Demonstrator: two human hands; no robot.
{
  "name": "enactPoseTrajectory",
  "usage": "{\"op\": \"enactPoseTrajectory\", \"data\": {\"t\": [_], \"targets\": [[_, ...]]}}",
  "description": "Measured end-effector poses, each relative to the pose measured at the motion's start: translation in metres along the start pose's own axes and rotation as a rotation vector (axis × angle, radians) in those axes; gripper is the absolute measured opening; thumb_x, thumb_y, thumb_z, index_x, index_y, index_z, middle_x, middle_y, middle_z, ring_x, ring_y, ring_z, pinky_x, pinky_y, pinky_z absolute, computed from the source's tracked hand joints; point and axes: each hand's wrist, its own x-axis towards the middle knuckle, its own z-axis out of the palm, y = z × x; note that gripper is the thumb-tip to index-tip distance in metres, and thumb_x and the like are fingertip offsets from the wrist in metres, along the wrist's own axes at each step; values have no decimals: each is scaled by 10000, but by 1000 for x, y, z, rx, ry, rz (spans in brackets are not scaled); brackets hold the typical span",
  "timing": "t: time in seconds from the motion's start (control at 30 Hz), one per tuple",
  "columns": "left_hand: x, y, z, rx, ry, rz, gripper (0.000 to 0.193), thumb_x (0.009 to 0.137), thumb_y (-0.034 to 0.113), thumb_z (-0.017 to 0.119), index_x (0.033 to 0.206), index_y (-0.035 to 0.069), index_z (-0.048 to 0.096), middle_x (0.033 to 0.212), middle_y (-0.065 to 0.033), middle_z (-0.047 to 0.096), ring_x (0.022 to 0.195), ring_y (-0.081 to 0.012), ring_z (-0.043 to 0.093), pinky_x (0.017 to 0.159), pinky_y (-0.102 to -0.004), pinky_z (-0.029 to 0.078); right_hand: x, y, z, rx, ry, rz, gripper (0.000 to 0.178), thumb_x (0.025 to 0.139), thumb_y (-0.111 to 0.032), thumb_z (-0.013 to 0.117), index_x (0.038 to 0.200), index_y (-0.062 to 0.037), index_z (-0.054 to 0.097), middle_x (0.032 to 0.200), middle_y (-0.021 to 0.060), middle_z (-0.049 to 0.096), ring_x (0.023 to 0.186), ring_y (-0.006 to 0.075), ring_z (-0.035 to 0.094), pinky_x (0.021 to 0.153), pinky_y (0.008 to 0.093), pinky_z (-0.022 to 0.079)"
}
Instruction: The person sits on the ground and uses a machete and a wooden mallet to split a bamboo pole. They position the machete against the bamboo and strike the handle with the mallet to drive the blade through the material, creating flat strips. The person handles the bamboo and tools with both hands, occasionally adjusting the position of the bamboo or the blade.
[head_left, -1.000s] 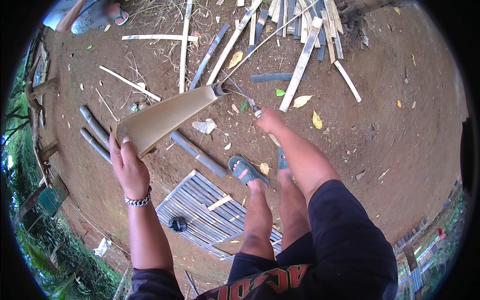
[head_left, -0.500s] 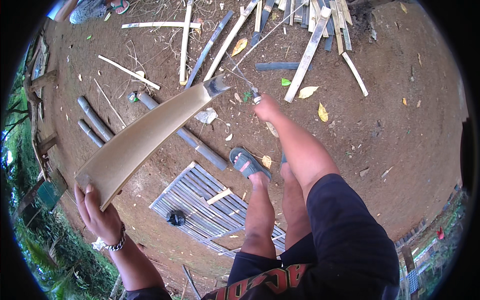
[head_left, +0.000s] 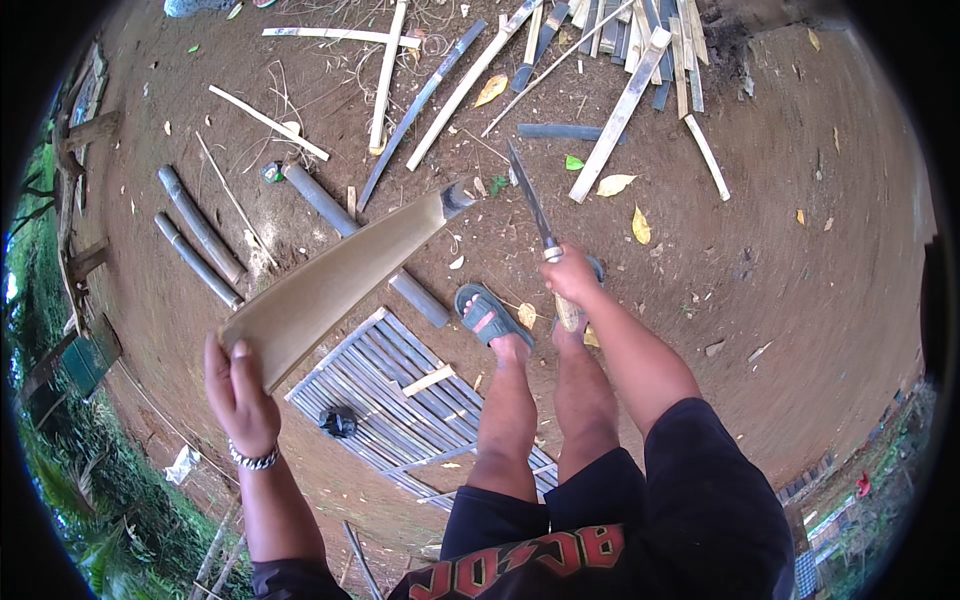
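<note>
My left hand (head_left: 243,395) grips the near end of a split bamboo half (head_left: 335,285), its pale hollow inner face turned up. The piece slants away to the right and ends in a dark node at its far tip. In my right hand (head_left: 573,278) is a machete (head_left: 531,200), held by its wooden handle in closed fingers. Its blade points away and slightly left, to the right of the bamboo's far end and apart from it. Beneath the held piece a round bamboo pole (head_left: 420,300) lies on the ground, partly hidden.
A slatted bamboo panel (head_left: 395,355) lies left of my feet, with a black plastic bag (head_left: 338,421) on it. Two short bamboo poles (head_left: 200,225) rest at the left. Several split strips (head_left: 620,115) are piled at the far side. My sandalled foot (head_left: 490,315) stands close by.
My right hand has drawn back toward me and to the right, bringing the machete blade nearly upright in view. My left hand and the split bamboo have shifted right.
</note>
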Motion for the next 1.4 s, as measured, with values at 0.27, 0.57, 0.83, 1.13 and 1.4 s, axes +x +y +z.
{"op": "enactPoseTrajectory", "data": {"t": [0.27,0.57,0.83,1.13,1.4], "targets": [[52,49,78,126,-97,25,324,1034,220,542,1210,-30,649,906,-135,677,824,-204,657,744,-346,515,-120,-24,-12,-162,32,-174,391,801,-223,743,1102,-1,625,930,189,701,914,340,700,806,428,529],[42,57,125,-403,13,-134,362,1039,310,611,1087,-35,711,885,-101,638,800,-176,626,728,-325,506,-236,-138,-28,-68,-5,-594,321,844,-140,751,1114,-18,629,920,98,689,846,207,691,788,364,538],[23,91,115,-20,211,226,234,1011,203,621,1037,7,749,877,-170,661,784,-342,653,718,-416,519,-263,-178,-33,-94,21,-638,370,819,-139,762,1130,-4,614,884,126,684,820,275,689,764,389,545],[23,103,118,-18,165,273,220,1001,227,635,1021,40,748,907,-138,662,791,-336,662,718,-413,534,-278,-152,-61,110,45,-485,324,837,-115,742,1116,-14,616,896,83,691,840,201,695,803,361,546],[35,107,133,-152,25,194,269,1004,219,631,1085,-16,733,975,-152,684,887,-282,659,799,-353,511,-283,-156,-56,-3,48,-483,408,827,-161,758,1167,11,615,906,134,715,852,284,721,799,392,556]]}}
